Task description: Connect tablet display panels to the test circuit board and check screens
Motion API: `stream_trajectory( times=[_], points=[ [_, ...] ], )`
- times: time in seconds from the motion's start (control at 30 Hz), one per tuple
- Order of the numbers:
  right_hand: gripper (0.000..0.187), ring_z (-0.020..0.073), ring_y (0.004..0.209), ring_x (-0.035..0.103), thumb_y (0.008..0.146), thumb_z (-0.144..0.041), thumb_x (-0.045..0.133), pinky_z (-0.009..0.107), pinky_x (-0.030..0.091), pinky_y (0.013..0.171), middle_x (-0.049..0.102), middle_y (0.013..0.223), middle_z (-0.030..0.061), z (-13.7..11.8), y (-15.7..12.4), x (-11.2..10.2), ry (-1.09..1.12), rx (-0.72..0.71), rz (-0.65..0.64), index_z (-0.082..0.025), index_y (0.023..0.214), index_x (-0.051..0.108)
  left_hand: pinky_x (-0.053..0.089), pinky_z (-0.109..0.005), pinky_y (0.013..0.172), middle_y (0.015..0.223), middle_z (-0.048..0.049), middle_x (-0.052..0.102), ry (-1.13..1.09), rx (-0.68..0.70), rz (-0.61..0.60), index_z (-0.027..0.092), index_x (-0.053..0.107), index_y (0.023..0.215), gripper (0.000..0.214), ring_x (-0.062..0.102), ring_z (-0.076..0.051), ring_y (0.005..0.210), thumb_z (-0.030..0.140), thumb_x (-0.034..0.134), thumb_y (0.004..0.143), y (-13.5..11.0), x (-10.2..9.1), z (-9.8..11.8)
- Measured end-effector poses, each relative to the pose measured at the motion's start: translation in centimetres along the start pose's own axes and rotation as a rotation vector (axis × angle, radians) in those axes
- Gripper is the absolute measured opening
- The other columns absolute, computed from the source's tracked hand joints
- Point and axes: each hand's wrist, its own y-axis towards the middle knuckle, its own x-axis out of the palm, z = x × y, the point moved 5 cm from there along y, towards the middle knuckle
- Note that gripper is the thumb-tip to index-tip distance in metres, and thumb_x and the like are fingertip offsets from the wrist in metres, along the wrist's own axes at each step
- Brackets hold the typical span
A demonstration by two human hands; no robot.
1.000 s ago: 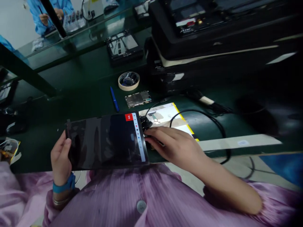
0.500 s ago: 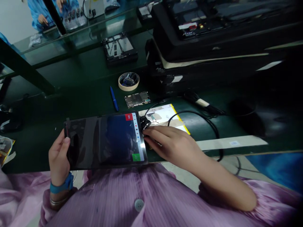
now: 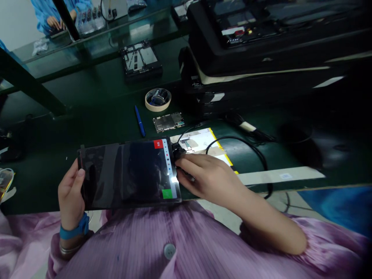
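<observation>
A: Where's the tablet (image 3: pixel 139 174)?
B: At the bench's (image 3: pixel 101 102) front edge, screen up, near long side by the shirt (image 3: pixel 139 240). Can't tell if it rests on the bench or is held just above.
A: L hand (image 3: pixel 71 190)?
B: Gripping tablet's L short edge, thumb on front, other fingers mostly hidden behind/beside it.
A: R hand (image 3: pixel 212 176)?
B: At R short edge, thumb + index tips close tog. there, next to a blk connector (image 3: pixel 178 149). Can't tell what exactly they pinch, if anything.
A: Screen?
B: Mostly dark. White icon strip down R side, red block at strip's top end, green block at bottom end.
A: Stuff nearby?
B: White panel w/ yellow edging (image 3: pixel 202 138), partly behind R hand; blk cable (image 3: pixel 257 145) looping over to its R. Beyond tablet: circuit board (image 3: pixel 168 122), tape roll (image 3: pixel 158 108) w/ small items inside, blue pen (image 3: pixel 140 122) to their L.
A: Bkgd?
B: Co-worker's hands (image 3: pixel 55 23), blue sleeves, top L.
</observation>
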Motion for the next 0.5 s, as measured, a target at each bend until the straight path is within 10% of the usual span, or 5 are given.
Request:
stream_trajectory(
  times=[0.27,0.5],
  points=[
    [0.016,0.0119,0.046,0.046,0.084,-0.024,0.045,0.025,0.03,0.046,0.05,0.057,-0.0021,-1.4,-0.6,-0.7,0.208,0.16,-0.18,-0.021,0.068,0.046,0.042,-0.032,0.115,0.129,-0.0004,0.07,-0.072,-0.019,0.006,0.024,0.07,0.121,0.038,0.054,-0.023,0.132,0.032,0.072,0.084,-0.3,0.3,0.4],
    [0.036,0.0112,0.045,0.044,0.095,-0.037,0.053,0.025,0.032,0.046,0.046,0.053,-0.0031,-1.0,-1.4,-2.4,0.154,0.211,0.062,-0.022,0.064,0.042,0.042,-0.034,0.115,0.124,0.0024,0.072,-0.023,-0.035,0.028,0.028,0.071,0.12,0.035,0.061,-0.022,0.125,0.031,0.071,0.084,-0.7,0.2,0.6]
  ],
)
